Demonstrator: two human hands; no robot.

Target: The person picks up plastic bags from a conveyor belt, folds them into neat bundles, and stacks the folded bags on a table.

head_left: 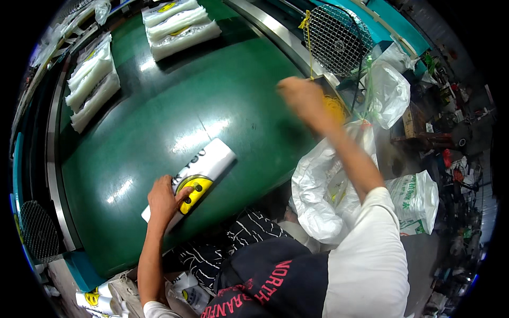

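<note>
A folded bundle of white plastic bags (pixel 212 164), printed with a yellow smiling face, lies slantwise on the green conveyor belt near me. My left hand (pixel 165 199) is closed on its lower left end, the thumb pressed on top. Off to the right, my right hand (pixel 305 100) is in the air over the belt's edge, blurred, its fingers bunched together. Whatever they may hold is too small or smeared to make out. Just beside that hand is an open box (pixel 343 117) with yellow rubber bands (pixel 333 107) in it.
More bag bundles lie on the belt, at the far left (pixel 95 79) and far middle (pixel 180 29). A round fan guard (pixel 339 41) stands at the back right. Large white plastic sacks (pixel 313 196) hang beside the belt on my right. Another fan guard (pixel 38 230) is at the left.
</note>
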